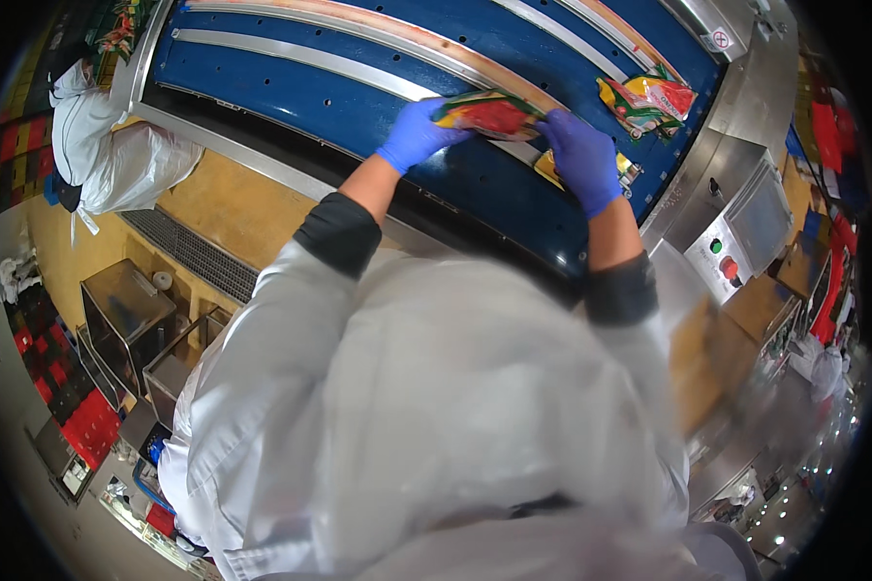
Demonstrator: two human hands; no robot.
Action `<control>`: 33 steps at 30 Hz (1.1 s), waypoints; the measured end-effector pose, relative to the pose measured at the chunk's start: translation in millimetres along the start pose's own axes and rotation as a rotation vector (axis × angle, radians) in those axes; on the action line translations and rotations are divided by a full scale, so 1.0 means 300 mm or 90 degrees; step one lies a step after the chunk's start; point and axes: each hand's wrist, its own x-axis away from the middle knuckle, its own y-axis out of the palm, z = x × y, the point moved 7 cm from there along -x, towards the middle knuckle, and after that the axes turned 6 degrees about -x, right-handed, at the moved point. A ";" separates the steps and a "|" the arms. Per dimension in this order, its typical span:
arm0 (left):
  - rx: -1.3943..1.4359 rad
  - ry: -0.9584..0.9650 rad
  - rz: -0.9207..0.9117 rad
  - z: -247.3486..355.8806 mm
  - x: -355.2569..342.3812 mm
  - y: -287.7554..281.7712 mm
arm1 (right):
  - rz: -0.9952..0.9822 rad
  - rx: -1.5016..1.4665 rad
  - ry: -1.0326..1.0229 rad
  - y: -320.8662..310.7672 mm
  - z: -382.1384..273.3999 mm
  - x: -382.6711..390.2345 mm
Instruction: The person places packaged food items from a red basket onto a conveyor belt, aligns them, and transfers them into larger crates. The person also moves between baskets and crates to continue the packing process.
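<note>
A shiny plastic pouch in red, green and yellow is held level between my two gloved hands, over a blue perforated work surface. My left hand, in a blue-violet glove, grips its left end. At the other end my right hand is closed on the pouch's edge, in the same kind of glove. Beneath the right hand lies a yellow item, partly covered, its kind unclear. To the right, several similar red, green and yellow pouches lie in a loose heap.
Pale strips run across the blue surface, bordered by a metal frame. A control box with red and green buttons stands at the right. Another person in white stands far left. Metal bins and a floor grate lie left.
</note>
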 end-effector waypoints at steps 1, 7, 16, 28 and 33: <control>-0.012 -0.010 0.019 0.007 0.007 -0.025 | -0.009 -0.003 -0.024 0.001 -0.029 -0.018; -0.058 -0.048 0.033 -0.040 0.003 -0.050 | -0.012 -0.001 0.036 -0.027 -0.019 -0.052; -0.019 -0.067 0.012 -0.076 -0.008 0.016 | 0.189 -0.116 -0.045 -0.196 -0.056 -0.109; 0.099 -0.055 -0.059 -0.011 -0.039 0.065 | 0.003 -0.706 0.238 0.110 0.147 0.021; 0.089 0.070 -0.101 0.015 -0.110 0.062 | 0.106 -0.564 0.267 0.254 0.263 0.085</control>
